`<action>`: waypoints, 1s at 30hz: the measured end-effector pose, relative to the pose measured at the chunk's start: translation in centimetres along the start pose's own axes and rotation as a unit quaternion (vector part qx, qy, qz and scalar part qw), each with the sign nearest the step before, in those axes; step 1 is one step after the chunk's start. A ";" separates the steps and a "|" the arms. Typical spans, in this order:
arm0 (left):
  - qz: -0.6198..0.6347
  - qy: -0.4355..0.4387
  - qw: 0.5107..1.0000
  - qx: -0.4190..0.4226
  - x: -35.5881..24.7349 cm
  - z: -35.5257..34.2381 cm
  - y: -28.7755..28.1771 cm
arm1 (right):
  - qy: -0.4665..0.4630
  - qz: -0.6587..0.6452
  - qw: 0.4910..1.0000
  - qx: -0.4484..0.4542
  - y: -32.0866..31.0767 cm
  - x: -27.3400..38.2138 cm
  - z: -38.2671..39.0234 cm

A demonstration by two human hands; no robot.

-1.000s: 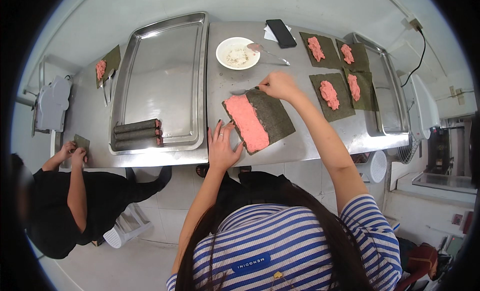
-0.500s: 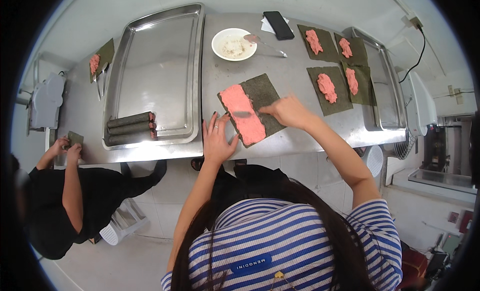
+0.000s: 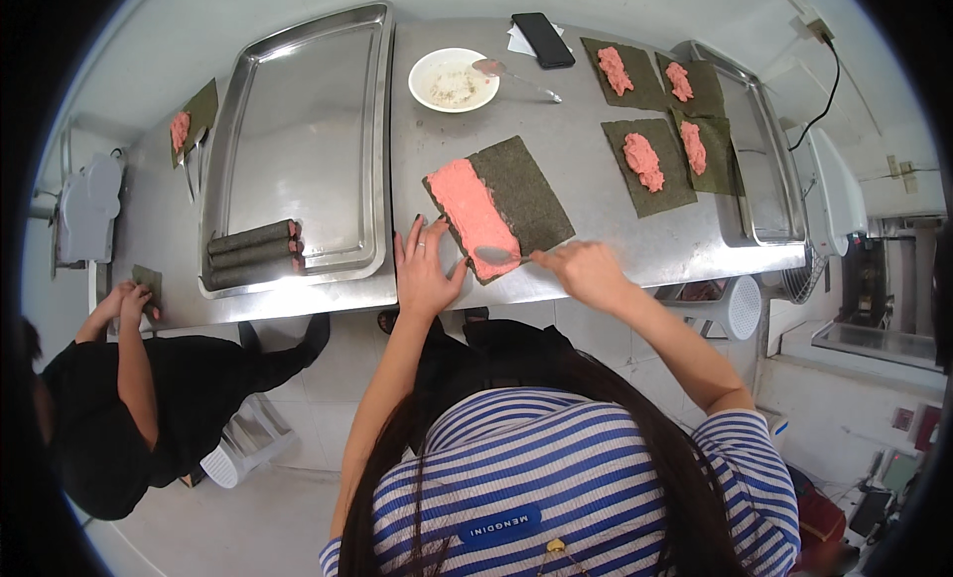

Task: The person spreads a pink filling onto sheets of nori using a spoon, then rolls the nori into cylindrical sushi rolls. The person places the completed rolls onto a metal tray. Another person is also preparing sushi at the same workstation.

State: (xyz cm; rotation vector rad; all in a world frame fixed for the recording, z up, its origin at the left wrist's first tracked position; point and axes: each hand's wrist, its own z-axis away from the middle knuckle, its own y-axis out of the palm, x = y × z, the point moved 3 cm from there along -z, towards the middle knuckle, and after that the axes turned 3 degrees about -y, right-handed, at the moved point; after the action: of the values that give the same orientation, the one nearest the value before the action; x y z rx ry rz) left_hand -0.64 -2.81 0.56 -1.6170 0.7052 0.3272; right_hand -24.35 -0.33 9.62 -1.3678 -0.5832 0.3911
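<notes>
Counting: six seaweed sheets with pink paste, three finished rolls, two steel trays, one bowl, one phone.

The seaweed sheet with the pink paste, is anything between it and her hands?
Nothing visible. The left hand rests at the seaweed sheet's near-left edge, and the right hand holds a spoon on the pink paste.

Dark green seaweed sheet; pink paste; white bowl.
</notes>
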 end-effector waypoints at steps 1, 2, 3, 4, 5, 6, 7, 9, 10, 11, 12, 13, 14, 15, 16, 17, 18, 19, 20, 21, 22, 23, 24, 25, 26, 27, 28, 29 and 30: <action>0.000 0.000 1.000 0.001 0.0 -0.1 0.1 | -0.006 -0.004 1.000 -0.001 0.5 0.8 0.7; -0.001 0.000 1.000 0.002 0.0 -0.1 0.2 | -0.012 -0.009 1.000 -0.002 0.7 1.4 1.3; -0.002 -0.003 1.000 0.006 0.0 -0.1 0.1 | -0.010 -0.019 1.000 -0.003 0.8 1.9 1.6; -0.004 -0.005 1.000 0.010 0.0 -0.1 0.1 | -0.008 -0.030 1.000 -0.004 1.0 2.4 1.8; -0.005 -0.008 1.000 0.015 0.0 -0.1 0.1 | -0.006 -0.040 0.999 -0.005 1.0 2.6 2.0; -0.004 -0.007 1.000 0.014 0.0 -0.1 0.1 | -0.017 -0.045 0.999 -0.013 0.9 2.6 2.1; -0.003 -0.005 1.000 0.012 0.0 -0.1 0.1 | -0.027 -0.051 0.998 -0.022 0.7 2.6 2.2; -0.001 -0.004 1.000 0.011 0.0 -0.1 0.0 | -0.016 -0.056 0.998 -0.040 0.3 2.1 2.3; -0.001 -0.004 1.000 0.011 -0.1 -0.1 -0.1 | 0.004 -0.055 0.997 -0.050 0.1 1.7 2.2; -0.001 -0.004 1.000 0.010 -0.1 -0.1 -0.1 | 0.025 -0.054 0.996 -0.060 -0.1 1.3 2.2; 0.000 -0.004 1.000 0.010 -0.1 -0.1 -0.1 | 0.027 -0.042 0.997 -0.054 0.1 1.3 2.3; 0.000 -0.003 1.000 0.010 -0.1 -0.1 -0.1 | 0.029 -0.030 0.998 -0.047 0.4 1.2 2.4; 0.001 -0.003 1.000 0.010 -0.1 -0.1 -0.1 | 0.031 -0.018 0.999 -0.040 0.6 1.2 2.5; 0.000 -0.003 1.000 0.010 -0.1 -0.1 -0.1 | 0.019 -0.022 0.999 -0.035 0.8 1.6 2.7; 0.000 -0.003 1.000 0.009 -0.1 -0.1 0.0 | 0.007 -0.025 0.999 -0.030 1.1 2.1 2.8; 0.000 -0.004 1.000 0.009 -0.1 -0.1 0.0 | -0.005 -0.029 0.999 -0.025 1.2 2.4 2.9; 0.000 -0.003 1.000 0.010 -0.1 -0.1 0.0 | -0.015 -0.026 0.999 -0.030 1.1 2.5 3.0; -0.001 -0.003 1.000 0.011 0.0 -0.1 0.0 | -0.025 -0.023 0.999 -0.035 1.0 2.6 3.0; -0.001 -0.003 1.000 0.012 0.0 -0.1 0.0 | -0.035 -0.021 0.998 -0.040 0.8 2.7 3.1; -0.001 -0.003 1.000 0.012 0.0 -0.1 0.0 | -0.032 -0.032 0.998 -0.045 0.3 2.3 3.2; -0.002 -0.004 1.000 0.012 -0.1 -0.1 0.0 | -0.029 -0.043 0.997 -0.051 -0.4 1.7 3.3; -0.003 -0.005 1.000 0.011 -0.1 -0.1 -0.1 | -0.025 -0.054 0.997 -0.056 -0.9 1.2 3.2; -0.003 -0.007 1.000 0.011 -0.1 -0.1 0.0 | -0.015 -0.047 0.997 -0.056 -1.4 1.0 3.0; -0.003 -0.008 1.000 0.011 0.0 0.0 0.0 | -0.005 -0.040 0.998 -0.056 -1.8 0.8 2.8; -0.003 -0.010 1.000 0.011 0.0 0.0 0.1 | 0.004 -0.034 0.998 -0.056 -2.0 0.7 2.6; -0.001 -0.008 1.000 0.011 0.1 -0.1 0.1 | -0.004 -0.039 0.997 -0.061 -1.9 0.8 2.4; 0.001 -0.006 1.000 0.011 0.1 -0.1 0.2 | -0.012 -0.045 0.997 -0.066 -1.5 0.8 2.2; 0.003 -0.003 1.000 0.010 0.1 -0.1 0.2 | -0.021 -0.050 0.996 -0.072 -1.2 0.8 2.1; 0.004 -0.003 1.000 0.010 0.0 -0.1 0.2 | -0.019 -0.048 0.996 -0.078 -0.9 0.4 2.1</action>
State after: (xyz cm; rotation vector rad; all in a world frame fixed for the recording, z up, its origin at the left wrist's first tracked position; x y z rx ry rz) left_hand -0.73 -2.91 0.43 -1.5938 0.7079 0.3304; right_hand -25.33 1.43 10.73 -1.4782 -0.7205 0.2986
